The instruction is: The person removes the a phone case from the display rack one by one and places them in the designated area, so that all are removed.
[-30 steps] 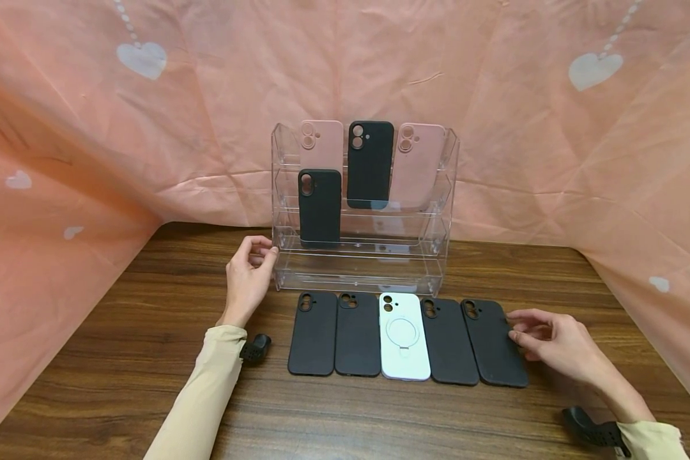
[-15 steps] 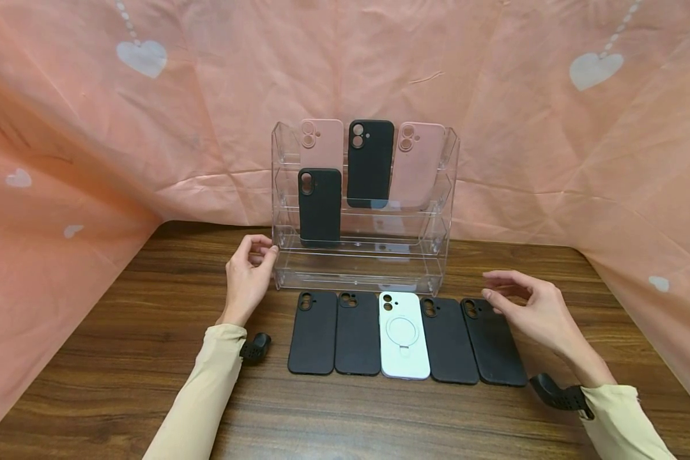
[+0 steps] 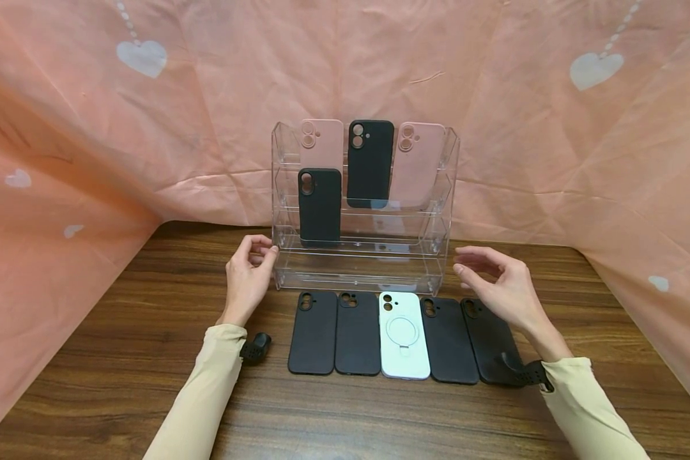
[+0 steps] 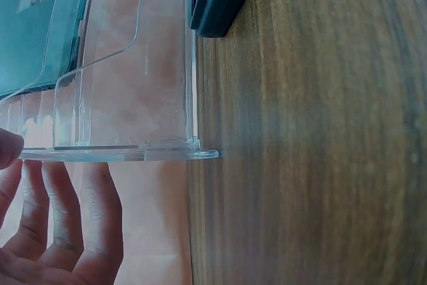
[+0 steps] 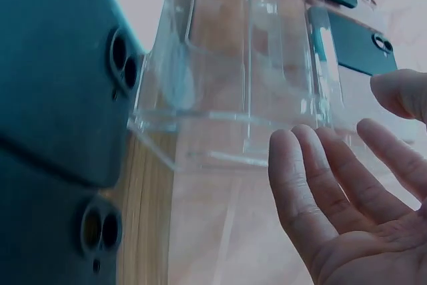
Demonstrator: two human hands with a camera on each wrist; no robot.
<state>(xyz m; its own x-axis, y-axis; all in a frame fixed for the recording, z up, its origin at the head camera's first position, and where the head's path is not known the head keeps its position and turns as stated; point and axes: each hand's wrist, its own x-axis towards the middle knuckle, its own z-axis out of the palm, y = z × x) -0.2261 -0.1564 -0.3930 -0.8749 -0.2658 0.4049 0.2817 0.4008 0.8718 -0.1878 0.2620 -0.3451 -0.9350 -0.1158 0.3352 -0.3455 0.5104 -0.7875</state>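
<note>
A clear tiered display stand (image 3: 356, 281) stands upright at the back of the table. Pink phone cases (image 3: 420, 166) flank a black phone case (image 3: 370, 163) in its top tier; another black phone case (image 3: 319, 207) sits lower left. My left hand (image 3: 250, 278) pinches the stand's left side panel (image 4: 127, 155), thumb and fingers at its edge. Just right of the stand, my right hand (image 3: 497, 284) is raised with fingers loosely bent, holding nothing, above the rightmost black phone case (image 3: 491, 342). Whether its fingertips (image 5: 283, 145) touch the stand's right side I cannot tell.
In front of the stand, a row of phone cases lies flat: black ones (image 3: 313, 333) with a white phone case (image 3: 404, 335) bearing a ring in the middle. Pink cloth (image 3: 218, 128) with hearts hangs behind and beside the wooden table (image 3: 126, 332).
My right hand has moved from beside the rightmost black phone case up and left to near the stand's right side. The left hand stays at the stand's left edge.
</note>
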